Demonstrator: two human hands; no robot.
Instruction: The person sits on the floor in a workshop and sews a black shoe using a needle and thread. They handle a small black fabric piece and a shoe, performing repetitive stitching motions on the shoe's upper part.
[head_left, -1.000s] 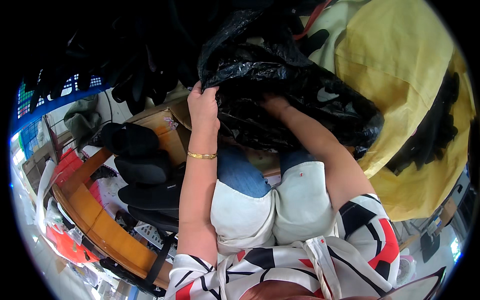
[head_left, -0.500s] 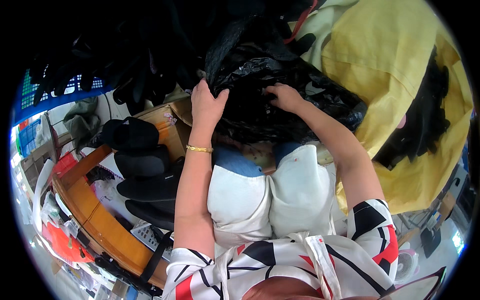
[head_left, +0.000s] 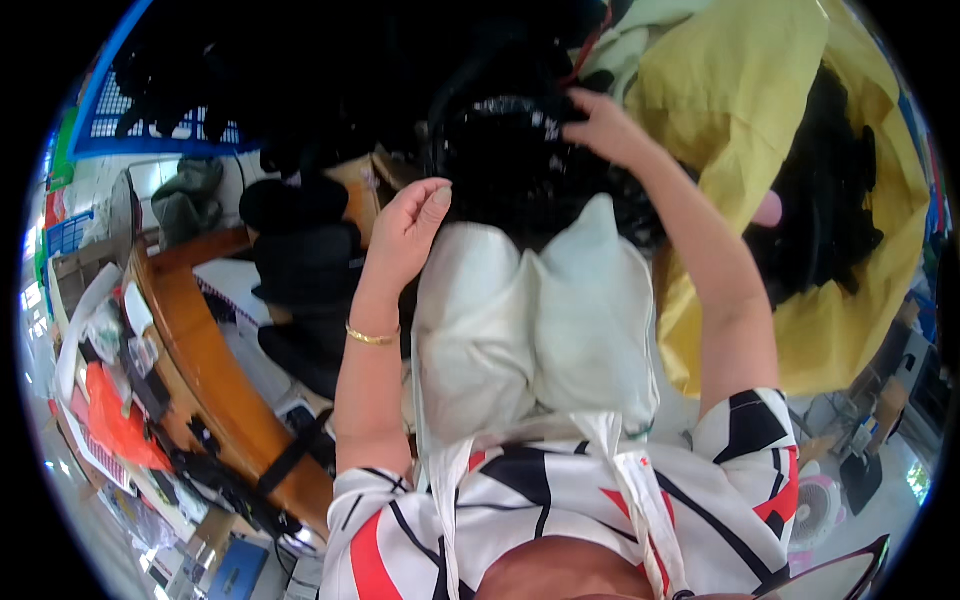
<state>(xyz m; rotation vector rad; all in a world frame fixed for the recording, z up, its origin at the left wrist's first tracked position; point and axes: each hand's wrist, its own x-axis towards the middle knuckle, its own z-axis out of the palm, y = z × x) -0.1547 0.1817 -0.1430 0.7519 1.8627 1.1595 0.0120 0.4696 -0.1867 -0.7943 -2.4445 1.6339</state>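
A black plastic bag (head_left: 500,150) lies in front of my lap, its shiny folds catching light and its inside too dark to make out. At its near left side is my left hand (head_left: 405,230), closed, with thumb and fingers pressed together; what they hold is lost in the dark. My right hand (head_left: 608,130) is at the bag's far right edge, thumb and fingers closing on the dark plastic. White covers (head_left: 590,310) lie over my knees, below the bag.
On the right stands a large yellow sack (head_left: 700,100) with black pieces (head_left: 825,190) in it. To the left are stacked black padded pieces (head_left: 305,255), a curved wooden chair frame (head_left: 215,390) and a blue basket (head_left: 100,120). A cardboard box (head_left: 362,195) sits behind my left hand.
My right hand has moved up and away from the bag's middle to its far right edge. My left hand has come a little nearer to me. The view has shifted and the bag looks lower.
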